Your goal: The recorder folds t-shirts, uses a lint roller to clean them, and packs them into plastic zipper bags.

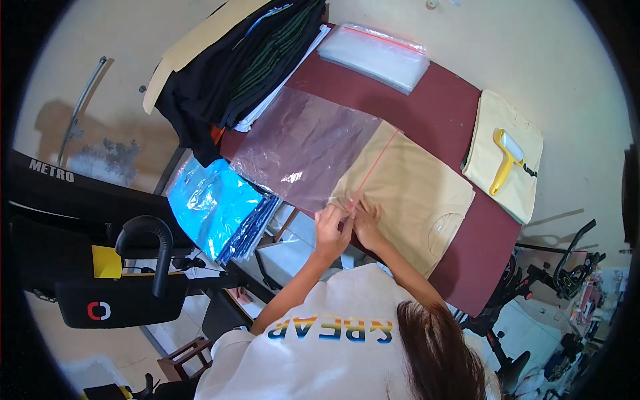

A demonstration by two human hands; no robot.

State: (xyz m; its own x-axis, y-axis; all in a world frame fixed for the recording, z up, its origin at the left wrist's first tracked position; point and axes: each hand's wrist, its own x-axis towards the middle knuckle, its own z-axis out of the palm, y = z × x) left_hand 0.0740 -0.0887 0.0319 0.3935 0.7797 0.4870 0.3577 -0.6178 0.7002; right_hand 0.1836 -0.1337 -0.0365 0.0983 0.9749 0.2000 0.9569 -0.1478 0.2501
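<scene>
A folded beige T-shirt (pixel 415 175) lies on the maroon tabletop (pixel 445 95), its collar toward the lower right. A clear plastic bag (pixel 305 140) with a red strip across its mouth overlaps the shirt's other end. Whether that end is inside the bag or under it, I cannot tell. My left hand (pixel 331 227) pinches the near corner of the bag's mouth at the red strip. Close beside it, my right hand (pixel 370 227) rests its fingers on the strip and the shirt. Its thumb side is partly hidden, so its grip is unclear.
Dark folded garments (pixel 240 75) are piled at the back left. A stack of clear bags (pixel 375 55) lies at the far edge. A yellow lint roller (pixel 506 160) rests on folded cream cloth (pixel 520 200). Blue bagged garments (pixel 220 200) and black exercise equipment (pixel 120 300) stand left.
</scene>
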